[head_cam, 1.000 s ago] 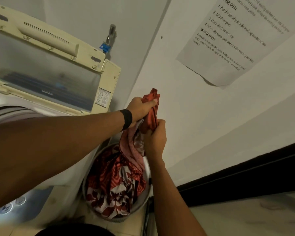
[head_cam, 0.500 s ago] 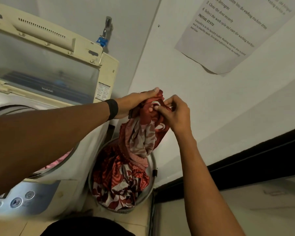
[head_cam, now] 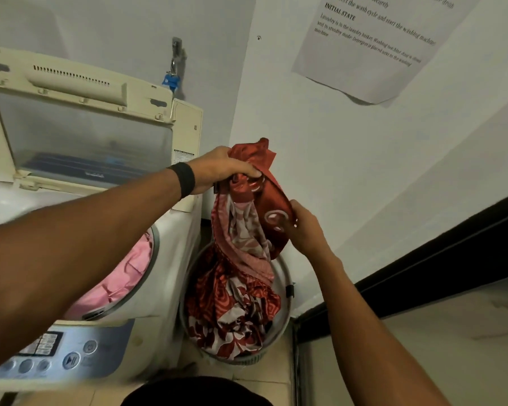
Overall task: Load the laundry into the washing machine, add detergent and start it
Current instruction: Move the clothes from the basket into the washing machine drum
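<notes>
Red cloth (head_cam: pixel 276 200) above basket (head_cam: pixel 241 360), left hand (head_cam: pixel 217 168) and right hand (head_cam: pixel 305 230) fingers (head_cam: pixel 248 172) curled round it

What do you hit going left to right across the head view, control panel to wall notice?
Left to right: control panel → pink laundry → left hand → red patterned cloth → right hand → wall notice. The basket is left out: it sits under the cloth.

Head view, close above washing machine (head_cam: pixel 176 247)
</notes>
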Demonstrator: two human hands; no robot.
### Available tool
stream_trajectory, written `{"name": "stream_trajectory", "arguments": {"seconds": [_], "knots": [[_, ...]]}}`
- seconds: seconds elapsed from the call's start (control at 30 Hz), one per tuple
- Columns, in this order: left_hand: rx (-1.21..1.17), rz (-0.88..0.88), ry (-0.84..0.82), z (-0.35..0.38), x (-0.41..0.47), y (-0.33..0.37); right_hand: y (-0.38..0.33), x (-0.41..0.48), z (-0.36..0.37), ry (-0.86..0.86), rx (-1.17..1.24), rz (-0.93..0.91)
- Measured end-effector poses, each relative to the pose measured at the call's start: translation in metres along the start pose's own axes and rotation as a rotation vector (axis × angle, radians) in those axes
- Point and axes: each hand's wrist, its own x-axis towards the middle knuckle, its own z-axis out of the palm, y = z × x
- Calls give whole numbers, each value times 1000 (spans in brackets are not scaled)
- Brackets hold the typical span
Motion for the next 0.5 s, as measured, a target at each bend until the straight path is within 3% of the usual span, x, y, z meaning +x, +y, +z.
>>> {"name": "stream_trajectory", "arguments": {"seconds": [0.17, 0.27, 0.4, 0.5], "knots": [[-12, 10, 302, 12, 6, -13, -20, 2, -36, 281, -74, 76], [-20, 42, 465, 24, 11, -22, -55, 3, -57, 442, 128, 111], [-135, 98, 413, 57, 11, -19, -95, 17, -39, 546, 315, 125], [-327, -30, 321, 63, 10, -19, -102, 20, -20, 546, 419, 142]]}}
